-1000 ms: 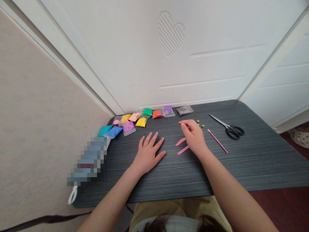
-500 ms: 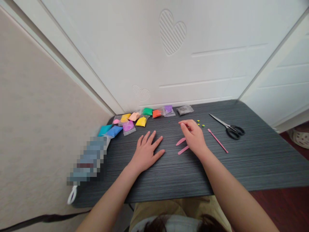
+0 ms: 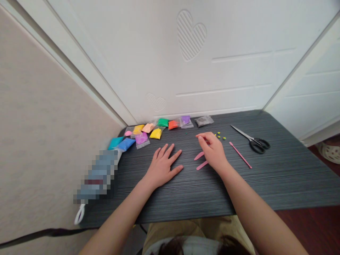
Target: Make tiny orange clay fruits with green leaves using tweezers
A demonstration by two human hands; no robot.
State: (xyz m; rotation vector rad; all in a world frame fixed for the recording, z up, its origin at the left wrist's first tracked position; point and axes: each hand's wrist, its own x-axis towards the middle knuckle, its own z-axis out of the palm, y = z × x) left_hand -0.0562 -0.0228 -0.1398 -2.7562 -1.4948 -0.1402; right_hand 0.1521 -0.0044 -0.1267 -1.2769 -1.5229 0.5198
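Note:
My left hand (image 3: 162, 167) lies flat on the dark table (image 3: 170, 202), fingers spread, holding nothing. My right hand (image 3: 211, 147) is closed in a pinch, thumb against the fingers; anything between them is too small to make out. Partly under it lie two pink modelling tools, an upper one (image 3: 199, 156) and a lower one (image 3: 202, 165), their right ends hidden by the hand. Just beyond its knuckles sit several tiny yellow-and-green pieces (image 3: 224, 138). A thin pink stick tool (image 3: 240, 155) lies to the right of that hand.
Black-handled scissors (image 3: 251, 139) lie at the right. Along the back are small bags of coloured clay, among them green (image 3: 163, 122), yellow (image 3: 156, 133), purple (image 3: 186, 120) and grey (image 3: 204, 121). Blue (image 3: 125, 144) is further left, near a blurred-out item (image 3: 99, 175). A white panel rises behind the table.
My left hand has shifted very slightly to the right, still flat. The right hand keeps its pinch in nearly the same place. The view has moved a little.

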